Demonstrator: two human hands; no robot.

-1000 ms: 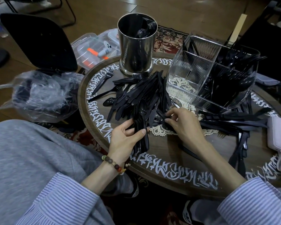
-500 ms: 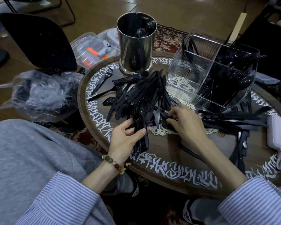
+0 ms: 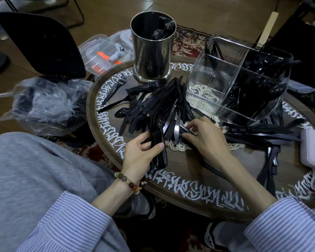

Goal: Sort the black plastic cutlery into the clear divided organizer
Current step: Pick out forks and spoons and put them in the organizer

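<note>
The left hand [image 3: 141, 151] grips a stacked bundle of black spoons [image 3: 159, 140], fingers and thumb curled around the handles, bowls pointing away from the person. The right hand [image 3: 205, 137] rests on the loose cutlery pile [image 3: 158, 100] at the centre of the round table [image 3: 189, 170], fingertips pinching one black piece. The clear divided organizer [image 3: 216, 82] stands beyond, its right compartments holding cutlery.
</note>
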